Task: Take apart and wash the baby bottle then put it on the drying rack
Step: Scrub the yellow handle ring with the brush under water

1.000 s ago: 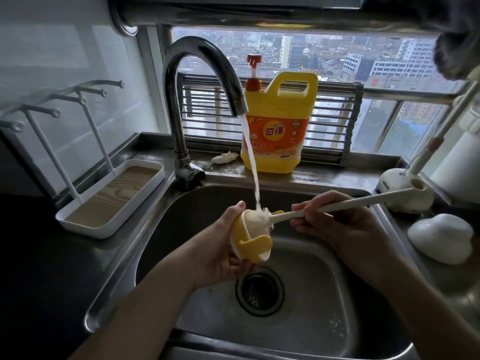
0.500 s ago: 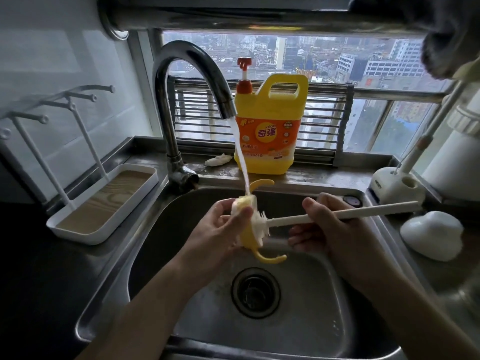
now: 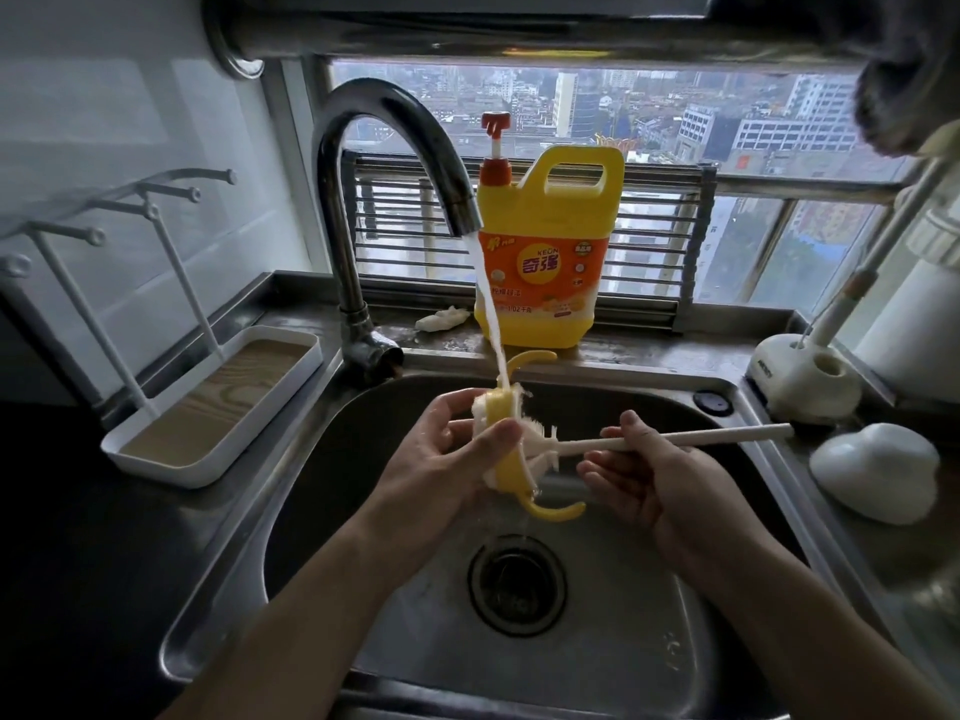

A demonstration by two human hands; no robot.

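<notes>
My left hand (image 3: pixel 441 459) grips a yellow baby-bottle collar with two curved handles (image 3: pixel 511 454) over the sink (image 3: pixel 649 641), under the running stream from the tap (image 3: pixel 395 142). One handle points up and one down. My right hand (image 3: pixel 644 470) pinches the long white handle of a bottle brush (image 3: pixel 675 439), and its white bristle head sits inside the collar. The white drying rack (image 3: pixel 208 407) with upright pegs and a wood-look tray stands on the counter to the left.
A yellow dish-soap jug (image 3: pixel 550 252) with a red pump stands on the ledge behind the sink. At the right are a white brush stand (image 3: pixel 805 376) and a white dome-shaped cap (image 3: pixel 878 472). A small white piece (image 3: pixel 441 319) lies by the jug. The drain (image 3: pixel 517 584) is below my hands.
My left hand has turned the collar on edge, so its handles now point up and down. The brush head has stayed in it, under the water stream.
</notes>
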